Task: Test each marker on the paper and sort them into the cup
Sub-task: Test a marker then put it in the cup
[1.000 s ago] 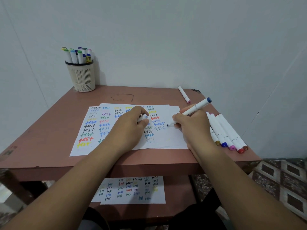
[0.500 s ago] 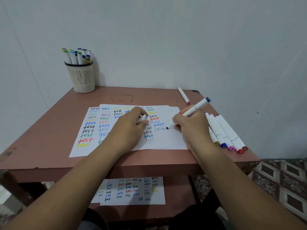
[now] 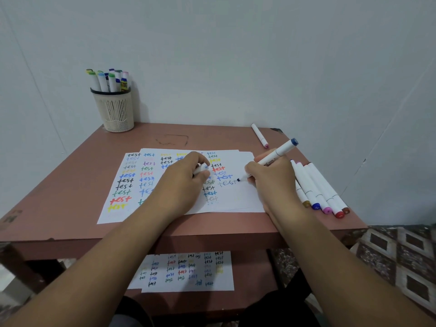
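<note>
Right hand (image 3: 271,180) grip pinching marker (image 3: 276,155), tip on paper (image 3: 236,199), left hand (image 3: 184,182) gripping cap (image 3: 200,169)

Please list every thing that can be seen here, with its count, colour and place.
table: one, reddish-brown, against the wall
cup: one, cream, far left corner
markers in cup: several, white
paper: a few sheets, white, table centre
row of markers: five, white, right edge
single marker: one, pink-ended, far right
sheets on shelf: white, under table
blue marker: one, in right hand
cap: one, in left hand
left hand: holds cap
right hand: writes
</note>
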Available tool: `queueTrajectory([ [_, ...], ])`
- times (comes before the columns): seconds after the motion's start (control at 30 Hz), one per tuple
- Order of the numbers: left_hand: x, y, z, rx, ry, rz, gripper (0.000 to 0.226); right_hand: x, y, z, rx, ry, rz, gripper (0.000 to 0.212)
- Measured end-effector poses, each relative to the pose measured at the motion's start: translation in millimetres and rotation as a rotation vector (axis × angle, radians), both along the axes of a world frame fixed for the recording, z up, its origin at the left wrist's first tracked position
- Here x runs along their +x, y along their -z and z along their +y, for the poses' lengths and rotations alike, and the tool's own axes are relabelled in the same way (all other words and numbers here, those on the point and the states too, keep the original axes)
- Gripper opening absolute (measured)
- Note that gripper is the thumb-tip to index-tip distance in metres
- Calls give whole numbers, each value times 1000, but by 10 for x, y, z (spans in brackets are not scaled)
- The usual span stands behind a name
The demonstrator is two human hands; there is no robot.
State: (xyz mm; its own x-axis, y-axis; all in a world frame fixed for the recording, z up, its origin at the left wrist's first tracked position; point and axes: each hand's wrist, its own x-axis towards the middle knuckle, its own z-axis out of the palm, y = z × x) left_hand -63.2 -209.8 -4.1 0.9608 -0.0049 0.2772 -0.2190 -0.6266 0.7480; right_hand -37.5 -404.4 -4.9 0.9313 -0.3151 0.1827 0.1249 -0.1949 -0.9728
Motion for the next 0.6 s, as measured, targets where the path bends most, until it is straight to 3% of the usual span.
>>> queueTrajectory([
  [0.17, -5, -9, 14, 3, 24, -53, 19, -76, -107, 14, 277, -86, -139, 23],
  [0.33, -27, -23, 15, -56, 8, -22, 24, -180, -155, 43, 374, -310, -169, 23],
  [0.6, -26, -31, 30, -157, 37, -24, 18, -180, -132, 66, 401, -438, -129, 13],
])
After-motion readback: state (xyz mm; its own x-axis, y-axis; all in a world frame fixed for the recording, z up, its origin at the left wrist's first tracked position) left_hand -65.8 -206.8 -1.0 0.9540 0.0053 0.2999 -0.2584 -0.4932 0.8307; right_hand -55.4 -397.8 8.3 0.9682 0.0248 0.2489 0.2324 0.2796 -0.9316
